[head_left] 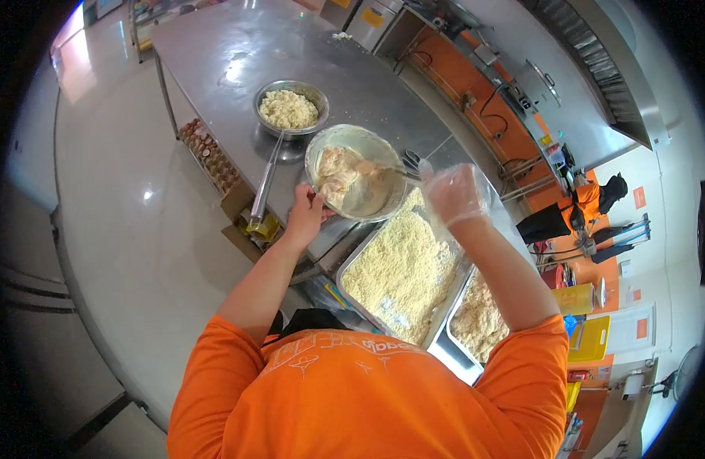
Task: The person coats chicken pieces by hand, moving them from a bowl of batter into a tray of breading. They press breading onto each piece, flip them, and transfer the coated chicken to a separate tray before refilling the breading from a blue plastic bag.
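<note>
My left hand (pixel 307 213) is closed on the near-left rim of a metal bowl (pixel 380 205). Pale, batter-coated pieces that look like raw meat (pixel 339 170) lie in it with some cloudy liquid. My right hand (pixel 453 194), in a clear plastic glove, is closed round a long-handled utensil (pixel 394 168) that reaches into the bowl; its exact kind is not clear. Below the bowl is a metal tray (pixel 350 267) of yellowish crumbs (pixel 402 271). Behind the bowl stands a long-handled strainer (pixel 265 177) holding similar crumbs (pixel 288 109).
A second tray of coarser, pinkish-brown crumbs (pixel 479 317) sits by my right arm. The steel table (pixel 207 46) stretches away ahead. Egg trays (pixel 209 159) and a cardboard box (pixel 239 203) are under its left edge. A person in orange (pixel 586 206) stands far right.
</note>
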Action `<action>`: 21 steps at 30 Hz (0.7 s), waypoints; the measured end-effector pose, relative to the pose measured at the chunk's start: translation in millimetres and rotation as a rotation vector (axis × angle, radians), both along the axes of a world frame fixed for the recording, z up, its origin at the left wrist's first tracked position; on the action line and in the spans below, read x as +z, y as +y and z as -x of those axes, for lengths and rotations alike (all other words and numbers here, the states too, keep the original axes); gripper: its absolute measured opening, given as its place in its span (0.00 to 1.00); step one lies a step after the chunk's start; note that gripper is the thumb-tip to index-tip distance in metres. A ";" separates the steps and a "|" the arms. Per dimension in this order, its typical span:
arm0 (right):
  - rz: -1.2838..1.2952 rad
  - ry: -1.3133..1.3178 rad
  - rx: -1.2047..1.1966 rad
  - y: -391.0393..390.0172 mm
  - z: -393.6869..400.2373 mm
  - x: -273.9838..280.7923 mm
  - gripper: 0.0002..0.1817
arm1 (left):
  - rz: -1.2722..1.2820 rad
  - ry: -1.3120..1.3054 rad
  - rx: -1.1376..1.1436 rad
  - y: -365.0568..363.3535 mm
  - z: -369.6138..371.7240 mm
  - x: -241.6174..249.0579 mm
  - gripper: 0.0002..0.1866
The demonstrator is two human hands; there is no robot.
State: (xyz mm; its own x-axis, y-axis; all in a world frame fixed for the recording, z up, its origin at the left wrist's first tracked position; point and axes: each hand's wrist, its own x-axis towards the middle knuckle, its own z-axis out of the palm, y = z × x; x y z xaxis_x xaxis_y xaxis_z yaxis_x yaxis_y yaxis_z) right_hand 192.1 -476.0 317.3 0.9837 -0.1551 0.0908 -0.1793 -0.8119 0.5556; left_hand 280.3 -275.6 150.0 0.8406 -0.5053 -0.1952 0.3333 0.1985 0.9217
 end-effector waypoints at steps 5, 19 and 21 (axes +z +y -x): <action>0.110 0.205 -0.018 23.4 -11.6 18.6 0.19 | -0.013 -0.017 0.006 -0.6 0.7 -1.4 0.08; -0.293 0.622 -0.339 36.5 -13.3 81.6 0.18 | -0.010 -0.021 0.015 3.0 1.3 6.9 0.10; -0.546 0.574 -0.275 11.7 2.0 68.3 0.19 | -0.018 -0.001 -0.009 2.4 -0.9 3.1 0.10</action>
